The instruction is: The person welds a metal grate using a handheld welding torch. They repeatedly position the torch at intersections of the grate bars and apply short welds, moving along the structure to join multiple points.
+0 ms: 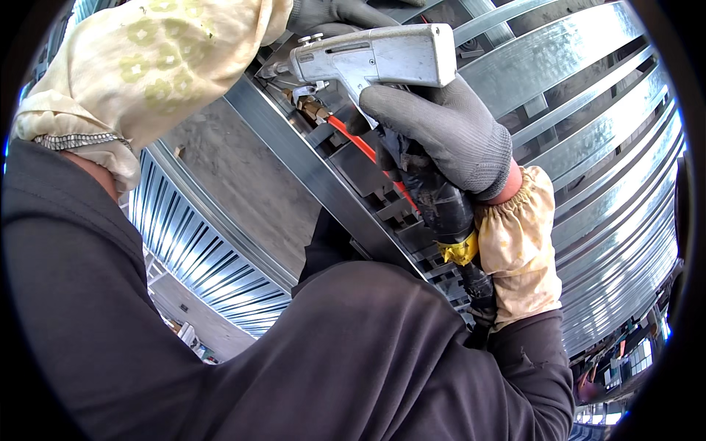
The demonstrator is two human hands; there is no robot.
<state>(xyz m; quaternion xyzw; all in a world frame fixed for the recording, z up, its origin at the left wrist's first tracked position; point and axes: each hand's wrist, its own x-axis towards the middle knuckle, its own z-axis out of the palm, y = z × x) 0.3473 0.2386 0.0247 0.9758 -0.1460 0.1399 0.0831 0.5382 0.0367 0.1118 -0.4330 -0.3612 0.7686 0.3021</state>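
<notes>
A gloved right hand (448,132) has its fingers clenched around a grey pistol-shaped tool (375,57) pressed to a galvanised steel frame (588,125), while the left hand (334,15), far above, is mostly hidden

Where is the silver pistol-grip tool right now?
Head view, upper centre: the silver pistol-grip tool is gripped by the gloved right hand, its nose against the galvanised steel frame.
</notes>
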